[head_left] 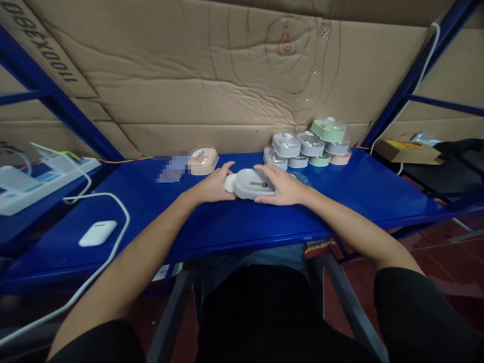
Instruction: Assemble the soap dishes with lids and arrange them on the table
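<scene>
upside-down print "1100X3308" on the cardboard sheet [45, 55]

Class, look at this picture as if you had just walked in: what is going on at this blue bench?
A person seated at a blue bench has both hands on a grey plastic case lying flat on it. The left hand grips its cream-coloured end, and the right hand rests over the other end. Behind stands a stack of similar cases in grey, green and pink, and one pink case sits apart to the left. A white earbud case lies near the front edge.
</scene>
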Available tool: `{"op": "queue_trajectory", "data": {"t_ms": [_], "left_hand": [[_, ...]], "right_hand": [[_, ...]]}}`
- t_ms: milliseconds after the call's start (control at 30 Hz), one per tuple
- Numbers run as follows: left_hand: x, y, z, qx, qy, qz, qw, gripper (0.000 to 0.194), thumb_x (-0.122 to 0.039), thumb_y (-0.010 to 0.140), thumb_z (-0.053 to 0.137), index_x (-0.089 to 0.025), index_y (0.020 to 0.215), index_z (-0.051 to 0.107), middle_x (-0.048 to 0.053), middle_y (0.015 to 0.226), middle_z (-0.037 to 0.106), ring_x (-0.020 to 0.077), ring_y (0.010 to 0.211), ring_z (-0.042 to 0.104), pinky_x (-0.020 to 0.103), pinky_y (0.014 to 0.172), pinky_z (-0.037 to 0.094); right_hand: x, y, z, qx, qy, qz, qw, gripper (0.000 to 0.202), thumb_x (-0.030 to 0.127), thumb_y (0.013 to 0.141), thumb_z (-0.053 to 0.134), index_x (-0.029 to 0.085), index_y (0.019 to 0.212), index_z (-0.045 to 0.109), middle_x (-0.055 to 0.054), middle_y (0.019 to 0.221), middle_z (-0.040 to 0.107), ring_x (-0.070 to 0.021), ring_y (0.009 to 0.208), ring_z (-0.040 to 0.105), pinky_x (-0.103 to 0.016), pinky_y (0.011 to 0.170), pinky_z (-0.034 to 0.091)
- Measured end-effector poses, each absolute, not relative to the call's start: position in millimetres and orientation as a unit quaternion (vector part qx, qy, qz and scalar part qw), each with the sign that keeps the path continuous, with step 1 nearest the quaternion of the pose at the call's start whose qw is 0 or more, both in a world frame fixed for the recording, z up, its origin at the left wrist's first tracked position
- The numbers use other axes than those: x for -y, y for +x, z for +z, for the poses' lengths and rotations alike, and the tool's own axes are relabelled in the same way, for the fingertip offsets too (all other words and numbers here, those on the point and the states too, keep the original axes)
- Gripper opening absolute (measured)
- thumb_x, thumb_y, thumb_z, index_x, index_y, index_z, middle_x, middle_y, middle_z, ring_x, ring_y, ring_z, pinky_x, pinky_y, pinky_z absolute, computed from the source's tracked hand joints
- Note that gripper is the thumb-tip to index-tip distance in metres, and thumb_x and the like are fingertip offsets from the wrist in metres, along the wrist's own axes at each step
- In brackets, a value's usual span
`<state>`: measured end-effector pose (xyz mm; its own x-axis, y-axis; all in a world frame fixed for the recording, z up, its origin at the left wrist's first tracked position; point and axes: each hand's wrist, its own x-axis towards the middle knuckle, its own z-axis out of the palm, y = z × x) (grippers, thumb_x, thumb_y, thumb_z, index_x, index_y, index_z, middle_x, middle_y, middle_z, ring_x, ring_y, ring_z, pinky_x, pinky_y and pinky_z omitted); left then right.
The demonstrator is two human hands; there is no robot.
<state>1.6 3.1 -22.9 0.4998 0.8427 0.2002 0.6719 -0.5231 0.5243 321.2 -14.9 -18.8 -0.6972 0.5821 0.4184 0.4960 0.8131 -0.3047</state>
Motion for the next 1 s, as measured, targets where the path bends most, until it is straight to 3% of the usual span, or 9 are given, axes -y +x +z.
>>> {"op": "queue_trajectory", "data": {"t_ms": [100,200,333,400,533,600,667,867,1000], "left_hand": [[-14,-8,-28,-0.494,0.827,0.214,0.161,0.140,-0.062,0.072,0.093,-0.003,0.182,0.029,0.031,0.151,0.071,0.0541,0.145,0.070,0.068,0.126,0.053],[-17,-11,-29,-0.504,0.824,0.207,0.155,0.140,-0.064,0.073,0.092,-0.003,0.182,0.028,0.032,0.155,0.069,0.0545,0.148,0.068,0.069,0.130,0.049],[-14,-11,-27,-0.501,0.831,0.190,0.152,0.140,-0.068,0.077,0.088,-0.002,0.183,0.025,0.034,0.159,0.067,0.0537,0.151,0.066,0.070,0.133,0.046],[-13,-11,-25,-0.500,0.832,0.184,0.153,0.140,-0.070,0.079,0.086,-0.001,0.184,0.024,0.034,0.160,0.066,0.0538,0.154,0.064,0.068,0.134,0.045],[-13,-12,-25,-0.501,0.830,0.190,0.155,0.138,-0.067,0.078,0.090,-0.008,0.185,0.027,0.031,0.161,0.067,0.0529,0.154,0.065,0.068,0.133,0.047],[-13,-12,-24,-0.502,0.828,0.193,0.158,0.137,-0.066,0.077,0.091,-0.009,0.185,0.028,0.030,0.161,0.068,0.0527,0.153,0.066,0.067,0.132,0.048],[-12,-12,-23,-0.504,0.826,0.192,0.162,0.137,-0.065,0.077,0.092,-0.007,0.185,0.029,0.031,0.160,0.068,0.0531,0.153,0.066,0.067,0.132,0.047],[-9,-9,-21,-0.505,0.824,0.196,0.166,0.135,-0.067,0.077,0.091,-0.009,0.184,0.032,0.030,0.160,0.068,0.0530,0.151,0.067,0.067,0.130,0.049],[-9,-8,-21,-0.506,0.824,0.188,0.171,0.138,-0.068,0.078,0.089,-0.002,0.183,0.029,0.034,0.161,0.066,0.0543,0.152,0.066,0.067,0.130,0.050]], "right_hand": [[21,327,-15,0.938,-0.265,0.099,0.199,0.115,0.087,0.092,0.086,0.018,0.178,0.051,-0.026,0.164,0.068,-0.0460,0.147,0.070,-0.065,0.124,0.059],[22,328,-10,0.946,-0.257,0.098,0.174,0.120,0.089,0.087,0.090,0.015,0.176,0.054,-0.027,0.159,0.072,-0.0457,0.143,0.072,-0.063,0.120,0.062],[13,341,6,0.919,-0.331,0.052,0.207,0.085,0.081,0.106,0.073,0.015,0.159,0.071,-0.025,0.151,0.077,-0.0455,0.140,0.073,-0.064,0.119,0.060],[6,354,15,0.889,-0.422,0.010,0.178,0.076,0.077,0.108,0.072,0.013,0.149,0.076,-0.027,0.147,0.078,-0.0480,0.136,0.075,-0.064,0.116,0.060],[-8,381,21,0.853,-0.522,0.023,0.004,0.084,0.074,0.090,0.092,0.015,0.147,0.076,-0.025,0.142,0.079,-0.0463,0.127,0.079,-0.055,0.104,0.066],[-11,387,22,0.852,-0.521,0.044,-0.031,0.087,0.069,0.085,0.097,0.017,0.151,0.074,-0.021,0.138,0.082,-0.0433,0.123,0.080,-0.050,0.100,0.066],[-10,390,26,0.860,-0.509,0.044,-0.005,0.089,0.065,0.085,0.098,0.016,0.154,0.071,-0.022,0.140,0.082,-0.0440,0.123,0.080,-0.052,0.102,0.066],[17,371,38,0.904,-0.379,0.045,0.191,0.099,0.072,0.094,0.085,0.015,0.171,0.060,-0.024,0.160,0.070,-0.0460,0.140,0.070,-0.063,0.123,0.056],[33,341,26,0.942,-0.270,0.080,0.180,0.096,0.070,0.092,0.085,0.017,0.169,0.063,-0.020,0.150,0.070,-0.0418,0.139,0.067,-0.058,0.122,0.056]]}}
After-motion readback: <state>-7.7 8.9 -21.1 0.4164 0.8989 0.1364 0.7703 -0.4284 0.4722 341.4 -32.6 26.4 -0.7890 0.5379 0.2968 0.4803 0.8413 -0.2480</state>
